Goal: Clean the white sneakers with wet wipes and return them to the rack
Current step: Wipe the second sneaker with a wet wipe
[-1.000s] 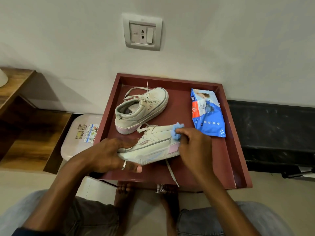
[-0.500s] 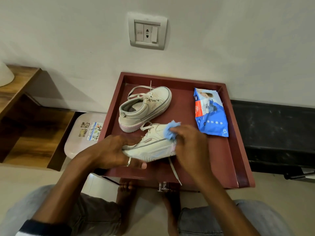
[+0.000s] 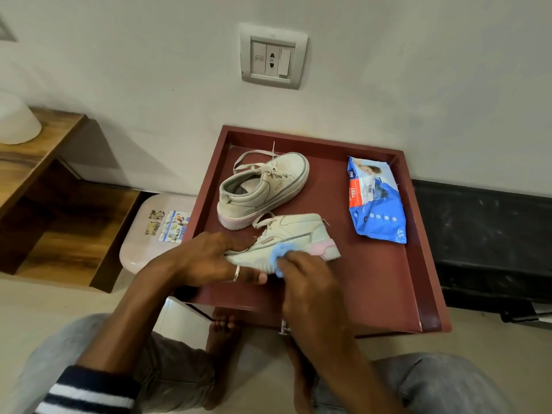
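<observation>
Two white sneakers lie on a dark red tray-topped stand [image 3: 418,288]. The near sneaker [image 3: 295,234] rests on its side, toe to the left, pink heel to the right. My left hand [image 3: 209,258] grips its toe end. My right hand [image 3: 304,282] presses a crumpled blue wet wipe [image 3: 279,256] against the sneaker's side near the sole. The second sneaker [image 3: 263,189] stands upright behind it, laces loose. A blue pack of wet wipes [image 3: 376,201] lies flat at the tray's right side.
A white wall with a switch and socket plate [image 3: 273,56] rises behind the tray. A wooden shelf unit [image 3: 59,210] stands at the left, with a white bowl-like object [image 3: 15,121] on top. A pale plastic stool [image 3: 152,231] sits beside the tray. My knees and bare feet are below.
My right hand with the blue wipe slid left along the near sneaker, from the heel to the middle of its side. My left hand kept its grip on the toe end.
</observation>
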Available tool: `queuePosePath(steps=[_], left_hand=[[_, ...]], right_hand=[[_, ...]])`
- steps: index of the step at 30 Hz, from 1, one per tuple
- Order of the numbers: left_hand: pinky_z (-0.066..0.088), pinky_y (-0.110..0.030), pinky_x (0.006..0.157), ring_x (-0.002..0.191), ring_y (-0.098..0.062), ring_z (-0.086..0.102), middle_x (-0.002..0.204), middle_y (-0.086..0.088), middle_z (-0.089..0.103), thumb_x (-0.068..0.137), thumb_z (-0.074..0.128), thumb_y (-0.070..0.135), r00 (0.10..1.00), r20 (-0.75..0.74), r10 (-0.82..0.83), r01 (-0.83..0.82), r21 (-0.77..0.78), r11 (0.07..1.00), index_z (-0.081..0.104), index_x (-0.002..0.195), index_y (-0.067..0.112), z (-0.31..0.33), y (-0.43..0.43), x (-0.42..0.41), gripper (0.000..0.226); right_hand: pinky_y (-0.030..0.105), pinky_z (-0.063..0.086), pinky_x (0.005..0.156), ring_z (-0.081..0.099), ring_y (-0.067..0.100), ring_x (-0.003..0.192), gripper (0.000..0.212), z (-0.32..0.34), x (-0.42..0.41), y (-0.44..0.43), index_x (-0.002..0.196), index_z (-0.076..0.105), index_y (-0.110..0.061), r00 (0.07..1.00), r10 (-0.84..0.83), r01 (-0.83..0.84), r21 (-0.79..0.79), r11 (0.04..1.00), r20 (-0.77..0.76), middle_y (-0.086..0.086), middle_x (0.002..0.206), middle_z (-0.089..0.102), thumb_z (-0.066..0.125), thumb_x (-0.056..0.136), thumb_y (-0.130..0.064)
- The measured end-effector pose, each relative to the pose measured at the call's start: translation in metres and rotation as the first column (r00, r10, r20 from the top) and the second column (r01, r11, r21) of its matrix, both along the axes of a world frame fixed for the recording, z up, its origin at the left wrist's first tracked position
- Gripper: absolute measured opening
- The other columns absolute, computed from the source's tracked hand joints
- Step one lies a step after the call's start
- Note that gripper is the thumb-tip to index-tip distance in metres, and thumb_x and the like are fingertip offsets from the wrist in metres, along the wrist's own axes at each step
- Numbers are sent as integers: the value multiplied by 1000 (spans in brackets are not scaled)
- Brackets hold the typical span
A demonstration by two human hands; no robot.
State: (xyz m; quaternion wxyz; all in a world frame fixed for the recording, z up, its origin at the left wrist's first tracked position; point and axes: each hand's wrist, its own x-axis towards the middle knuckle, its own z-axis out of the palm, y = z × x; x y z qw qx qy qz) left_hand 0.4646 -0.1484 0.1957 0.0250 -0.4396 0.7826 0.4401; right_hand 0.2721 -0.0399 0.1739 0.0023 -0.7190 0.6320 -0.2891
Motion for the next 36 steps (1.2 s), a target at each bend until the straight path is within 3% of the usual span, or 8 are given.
queuePosePath(steps=[3, 7, 12, 17, 22, 27, 32, 36], left_hand=[[57, -37, 86, 92, -4, 67, 106, 22, 72, 64, 57, 91, 1000, -3, 0, 0, 4, 1000, 61, 124, 53, 0, 1, 0, 71], [54, -28, 89, 99, 3, 65, 112, 29, 69, 66, 58, 89, 1000, -24, -4, 5, 23, 1000, 53, 127, 64, 2, 1, -2, 66], [57, -40, 86, 91, -5, 67, 105, 20, 73, 62, 55, 94, 1000, 11, 4, -4, 33, 999, 63, 122, 51, 0, 0, -4, 75], [57, -39, 83, 87, -6, 67, 101, 17, 73, 62, 56, 94, 999, 45, 23, -23, 5, 1000, 65, 118, 46, 0, 2, -6, 75], [53, -35, 101, 115, -5, 61, 131, 22, 61, 54, 67, 92, 998, 64, 29, -38, 145, 989, 41, 142, 55, -2, 3, 8, 98], [57, -17, 81, 106, -7, 66, 118, 17, 66, 68, 74, 71, 982, -16, 188, -178, 245, 953, 56, 124, 37, 6, 16, 26, 68], [56, -16, 71, 100, -14, 65, 112, 8, 65, 62, 79, 53, 907, -18, 421, -397, 296, 869, 59, 110, 30, 8, 26, 16, 57], [55, -23, 72, 100, -15, 67, 108, 2, 70, 43, 96, 52, 679, -197, 708, -614, 376, 694, 62, 115, 26, 10, 42, 3, 83]], right_hand=[[33, 54, 87, 64, 24, 98, 26, 2, 0, 0, 109, 72, -5, 996, 86, -85, 18, 996, -35, 8, 109, 69, 58, 87, -2], [38, 59, 68, 65, 29, 88, 35, 7, -41, -11, 101, 72, -2, 991, -118, 121, 43, 992, -64, 10, 102, 69, 77, 68, 9], [32, 54, 86, 65, 24, 94, 27, 1, 8, -2, 107, 73, -2, 999, 0, -1, 22, 1000, 53, 9, 105, 69, 64, 82, 4], [30, 52, 83, 63, 22, 92, 26, 3, 0, -2, 105, 74, -5, 992, 50, -50, 1, 999, 115, 5, 103, 69, 54, 88, -2], [30, 53, 82, 64, 23, 91, 24, -1, -3, -6, 103, 73, -4, 998, 35, -33, -52, 998, 51, 7, 103, 69, 56, 86, -1], [30, 53, 81, 64, 21, 90, 28, 1, -6, -6, 102, 74, -6, 996, 46, -43, -33, 999, 70, 5, 103, 69, 49, 89, -6], [30, 54, 80, 65, 21, 90, 24, 5, -11, -7, 101, 74, -5, 992, 38, -36, -21, 999, 119, 5, 100, 69, 58, 85, 0], [22, 51, 85, 64, 16, 92, 23, 15, -23, -10, 100, 74, -6, 983, 1, 4, -29, 1000, 185, 5, 100, 70, 59, 84, 3]])
